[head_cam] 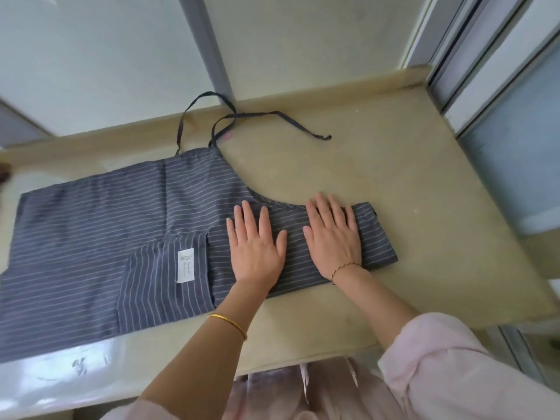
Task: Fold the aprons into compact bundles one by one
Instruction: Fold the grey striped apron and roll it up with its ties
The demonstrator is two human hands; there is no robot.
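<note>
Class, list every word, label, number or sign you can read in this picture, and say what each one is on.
White label on the apron pocket: a small striped mark and two lines of print, too small and blurred to read.
Grey marks on the shiny sheet at the table's near left edge: not legible.
Nothing else carries text.

The apron (100, 237) ran off the left edge of the view, so its far hem and left corner could not be seen. The left hand (256, 247) and right hand (331, 234) lay flat on the folded part, covering the cloth beneath them. The print on the white label (185, 266) was too small to read. A dark, blurred object (4, 174) at the left edge was cut off and could not be told. The bench (409, 183) near the lower left was washed out by glare, with faint grey marks (80, 366) too smeared to make out. The pink sleeve (439, 359) left the frame at the bottom.
</note>
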